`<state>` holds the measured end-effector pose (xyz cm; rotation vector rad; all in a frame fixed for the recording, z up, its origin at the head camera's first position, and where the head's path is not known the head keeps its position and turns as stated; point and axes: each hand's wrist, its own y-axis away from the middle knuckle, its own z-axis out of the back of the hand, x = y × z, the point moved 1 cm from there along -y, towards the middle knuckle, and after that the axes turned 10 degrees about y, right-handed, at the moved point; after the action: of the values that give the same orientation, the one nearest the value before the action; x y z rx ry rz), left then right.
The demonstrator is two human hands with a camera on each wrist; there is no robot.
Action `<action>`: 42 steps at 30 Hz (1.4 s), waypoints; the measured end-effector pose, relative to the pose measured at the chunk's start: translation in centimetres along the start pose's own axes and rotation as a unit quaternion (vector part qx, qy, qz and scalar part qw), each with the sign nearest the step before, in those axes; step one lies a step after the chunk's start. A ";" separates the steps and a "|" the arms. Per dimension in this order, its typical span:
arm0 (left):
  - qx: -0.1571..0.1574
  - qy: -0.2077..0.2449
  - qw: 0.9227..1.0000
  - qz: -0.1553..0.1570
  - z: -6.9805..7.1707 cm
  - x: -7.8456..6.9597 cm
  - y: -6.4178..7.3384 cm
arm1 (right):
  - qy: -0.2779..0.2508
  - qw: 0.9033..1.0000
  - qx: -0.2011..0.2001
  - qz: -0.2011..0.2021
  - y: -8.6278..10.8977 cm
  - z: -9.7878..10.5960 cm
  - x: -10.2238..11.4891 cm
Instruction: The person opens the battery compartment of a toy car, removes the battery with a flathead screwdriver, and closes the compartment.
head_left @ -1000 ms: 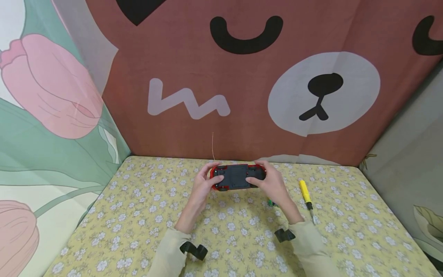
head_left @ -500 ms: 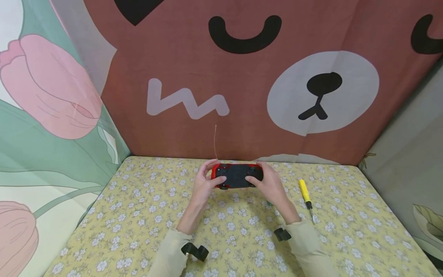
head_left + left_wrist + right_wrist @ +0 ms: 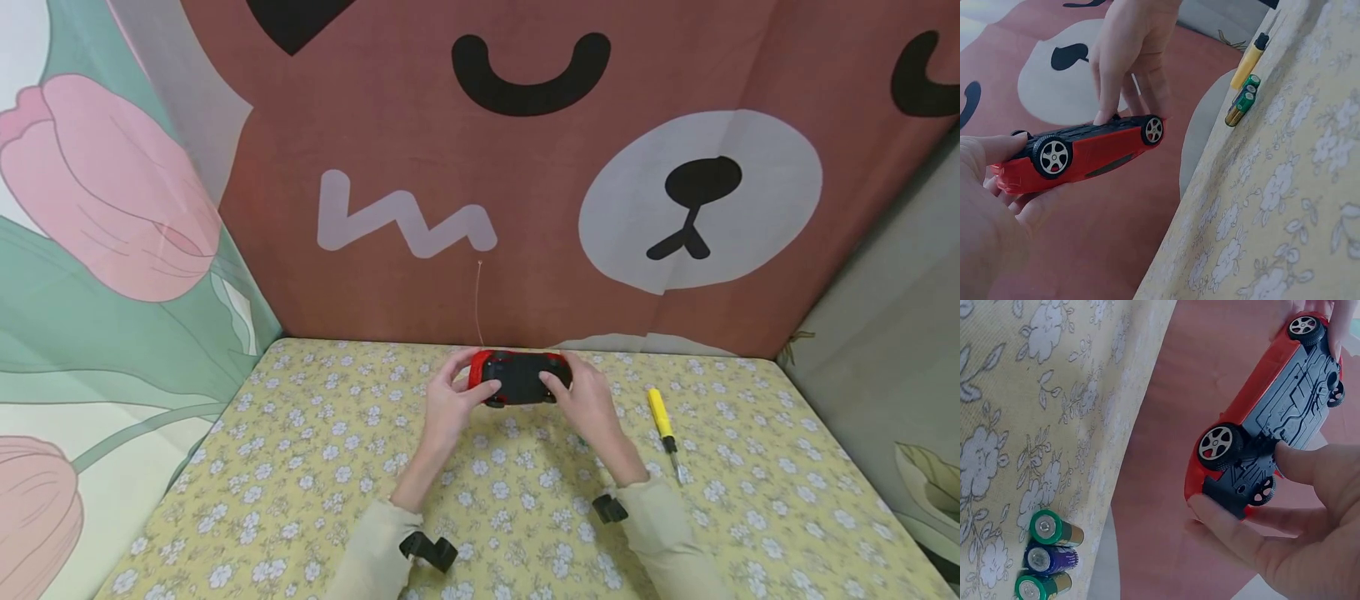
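A red toy car (image 3: 517,377) is held up over the table in both hands, its black underside turned toward me. My left hand (image 3: 450,402) grips one end, thumb on the underside and fingers behind the body. At the other end my right hand (image 3: 592,404) holds it, the thumb pressing on the underside. In the right wrist view the car's underside (image 3: 1291,394) shows moulded lines and silver-spoked wheels. The left wrist view shows the red side (image 3: 1107,153) of the body. A thin antenna wire (image 3: 477,304) rises behind the left end.
Three batteries (image 3: 1050,559), two green-ended and one purple, lie on the flowered tablecloth (image 3: 337,450) by the right forearm. A yellow-handled screwdriver (image 3: 660,414) lies farther right. A bear-print curtain (image 3: 532,167) hangs behind the table.
The car has shifted a little to the right and tilted, showing more of its red left end. Its antenna wire has moved right with it. Both hands keep their hold.
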<state>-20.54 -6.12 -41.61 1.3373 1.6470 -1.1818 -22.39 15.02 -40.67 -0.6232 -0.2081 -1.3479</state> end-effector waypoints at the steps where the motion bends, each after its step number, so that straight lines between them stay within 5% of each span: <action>1: 0.002 -0.001 1.000 -0.003 -0.1 0.0 0.1 | -0.001 1.000 0.000 0.001 0.0 0.0 0.0; 8: 0.031 -0.019 0.998 -0.053 -1.0 -0.1 0.7 | -0.026 0.999 0.020 0.010 0.1 0.1 0.1; 14: 0.046 -0.091 0.984 -0.149 -1.7 -0.2 1.1 | -0.089 0.995 0.052 -0.014 0.3 0.4 0.5; 20: 0.071 -0.167 0.954 -0.239 -2.1 0.3 1.2 | -0.236 0.966 0.086 -0.058 0.3 0.8 0.8; 25: 0.099 -0.235 0.918 -0.304 -2.3 0.7 1.3 | -0.338 0.933 0.096 -0.084 0.2 1.2 1.3; 30: 0.132 -0.302 0.877 -0.349 -2.8 0.9 1.7 | -0.351 0.926 0.089 -0.111 0.2 1.1 1.5; 33: 0.139 -0.322 0.862 -0.365 -3.0 0.9 1.9 | -0.352 0.924 0.079 -0.127 0.2 0.9 1.5; 36: 0.138 -0.322 0.861 -0.369 -3.0 1.0 1.9 | -0.372 0.915 0.074 -0.137 0.2 0.6 1.4; 42: 0.147 -0.319 0.879 -0.322 -2.9 0.8 1.7 | -0.450 0.876 0.068 -0.160 0.1 0.7 1.0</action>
<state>-19.02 -3.00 -41.76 0.4136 1.4589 -2.0619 -21.88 14.51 -39.65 -1.0998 -1.1961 -1.2475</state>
